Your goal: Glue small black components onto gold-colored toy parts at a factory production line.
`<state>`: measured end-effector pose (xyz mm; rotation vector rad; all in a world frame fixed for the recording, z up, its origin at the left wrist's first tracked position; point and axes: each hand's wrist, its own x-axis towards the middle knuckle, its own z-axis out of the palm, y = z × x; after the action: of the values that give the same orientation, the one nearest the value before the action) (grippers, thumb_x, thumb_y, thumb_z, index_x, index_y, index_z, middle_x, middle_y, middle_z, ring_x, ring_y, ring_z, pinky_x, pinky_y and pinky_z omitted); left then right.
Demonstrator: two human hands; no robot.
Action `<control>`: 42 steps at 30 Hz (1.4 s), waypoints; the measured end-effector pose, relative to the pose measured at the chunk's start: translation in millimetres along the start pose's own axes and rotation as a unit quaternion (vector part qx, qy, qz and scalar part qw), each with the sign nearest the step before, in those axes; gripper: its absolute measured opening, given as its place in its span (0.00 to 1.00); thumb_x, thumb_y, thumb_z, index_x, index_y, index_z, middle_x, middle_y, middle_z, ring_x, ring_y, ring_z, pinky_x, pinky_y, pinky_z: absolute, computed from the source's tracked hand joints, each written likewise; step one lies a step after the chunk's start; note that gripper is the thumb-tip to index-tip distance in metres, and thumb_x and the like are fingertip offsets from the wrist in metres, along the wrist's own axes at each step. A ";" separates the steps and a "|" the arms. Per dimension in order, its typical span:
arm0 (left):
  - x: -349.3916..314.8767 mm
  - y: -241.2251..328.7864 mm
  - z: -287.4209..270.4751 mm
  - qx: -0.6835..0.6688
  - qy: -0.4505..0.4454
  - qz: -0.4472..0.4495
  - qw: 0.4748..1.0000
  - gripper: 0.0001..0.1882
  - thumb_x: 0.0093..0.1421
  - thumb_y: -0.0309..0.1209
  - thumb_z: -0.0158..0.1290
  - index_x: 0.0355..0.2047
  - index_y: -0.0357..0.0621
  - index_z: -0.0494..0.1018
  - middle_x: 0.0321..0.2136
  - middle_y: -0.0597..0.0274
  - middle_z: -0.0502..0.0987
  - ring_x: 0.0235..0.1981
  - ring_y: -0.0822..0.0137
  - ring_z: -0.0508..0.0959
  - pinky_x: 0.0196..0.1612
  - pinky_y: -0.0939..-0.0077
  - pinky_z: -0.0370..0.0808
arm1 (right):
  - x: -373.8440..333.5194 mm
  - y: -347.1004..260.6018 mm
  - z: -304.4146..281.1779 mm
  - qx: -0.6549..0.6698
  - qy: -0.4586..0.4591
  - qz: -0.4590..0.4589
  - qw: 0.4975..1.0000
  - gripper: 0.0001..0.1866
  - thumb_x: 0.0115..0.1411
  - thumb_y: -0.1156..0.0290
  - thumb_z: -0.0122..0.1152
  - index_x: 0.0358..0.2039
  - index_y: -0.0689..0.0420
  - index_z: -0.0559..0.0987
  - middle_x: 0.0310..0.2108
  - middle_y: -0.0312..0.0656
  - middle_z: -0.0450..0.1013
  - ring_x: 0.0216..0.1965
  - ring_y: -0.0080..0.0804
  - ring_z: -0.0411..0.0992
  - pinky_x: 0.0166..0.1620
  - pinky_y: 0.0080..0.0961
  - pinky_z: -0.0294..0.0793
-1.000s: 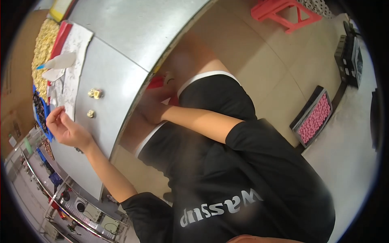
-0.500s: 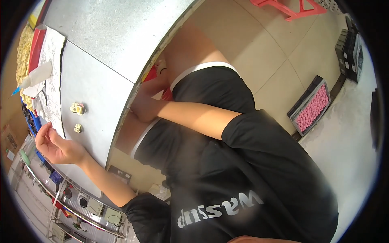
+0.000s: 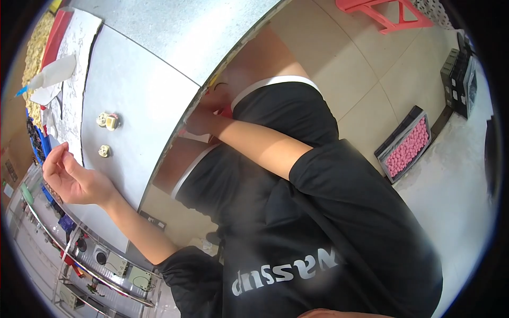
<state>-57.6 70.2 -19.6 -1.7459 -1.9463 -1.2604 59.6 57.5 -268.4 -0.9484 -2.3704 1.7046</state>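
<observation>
My left hand [image 3: 79, 181] rests palm up at the edge of the grey table [image 3: 143, 69]. Its fingers curl loosely apart, and I see nothing in them. Beside it on the tabletop sit small pale yellow and white pieces: a cluster [image 3: 108, 121] and a single smaller one [image 3: 104, 151]. My right hand [image 3: 204, 121] is down in my lap, in shadow by the table's rim, with its fingers hidden. A bit of something red [image 3: 227, 112] shows next to it; whether the hand holds it I cannot tell.
A white squeeze bottle with a blue tip [image 3: 55, 71] lies on a marked white sheet [image 3: 87, 32], near a yellow crumbly heap [image 3: 40, 47]. A metal rack [image 3: 101, 286] stands lower left. On the floor are a box of pink balls [image 3: 408, 148], dark crates [image 3: 458, 85] and a pink stool [image 3: 387, 16].
The whole view has shifted a little, so the table items appear slightly higher and farther right. My left hand keeps the same curled pose. Less of the red thing by my right hand shows.
</observation>
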 end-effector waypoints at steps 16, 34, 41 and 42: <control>-2.0 4.1 -0.1 -0.005 -0.005 -0.003 1.000 0.05 0.55 0.18 0.43 0.32 0.32 0.68 0.31 0.56 0.71 0.33 0.69 0.73 0.38 0.79 0.71 | 32.8 37.5 33.7 0.142 0.082 -0.025 0.986 0.30 0.46 0.76 0.57 0.51 0.64 0.61 0.41 0.59 0.69 0.42 0.51 0.70 0.40 0.38 0.71; 10.8 18.6 -31.8 -0.006 -0.095 -0.028 0.995 0.05 0.53 0.21 0.46 0.31 0.37 0.69 0.28 0.57 0.72 0.29 0.68 0.70 0.32 0.77 0.66 | -82.0 -53.3 -112.6 -0.107 -0.080 -0.093 0.987 0.15 0.59 0.66 0.45 0.42 0.61 0.72 0.43 0.53 0.69 0.46 0.49 0.66 0.49 0.38 0.64; -4.2 43.7 -41.5 -0.085 -0.268 -0.134 0.950 0.13 0.49 0.27 0.56 0.35 0.41 0.69 0.33 0.57 0.69 0.36 0.57 0.71 0.38 0.68 0.70 | -159.0 -120.1 -184.4 -0.125 0.033 -0.356 0.926 0.06 0.53 0.74 0.54 0.31 0.61 0.76 0.16 0.41 0.64 0.17 0.38 0.64 0.23 0.29 0.64; -5.9 43.1 -39.4 -0.099 -0.256 -0.131 0.953 0.13 0.49 0.27 0.56 0.35 0.41 0.69 0.33 0.57 0.69 0.36 0.57 0.71 0.38 0.68 0.70 | -156.0 -128.1 -191.9 -0.114 0.068 -0.396 0.909 0.05 0.53 0.75 0.54 0.31 0.62 0.75 0.16 0.40 0.63 0.16 0.35 0.63 0.20 0.28 0.61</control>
<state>-31.4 34.2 18.7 -2.1392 -2.4788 -1.2014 205.9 112.3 -37.8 -0.0459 -2.3837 1.0263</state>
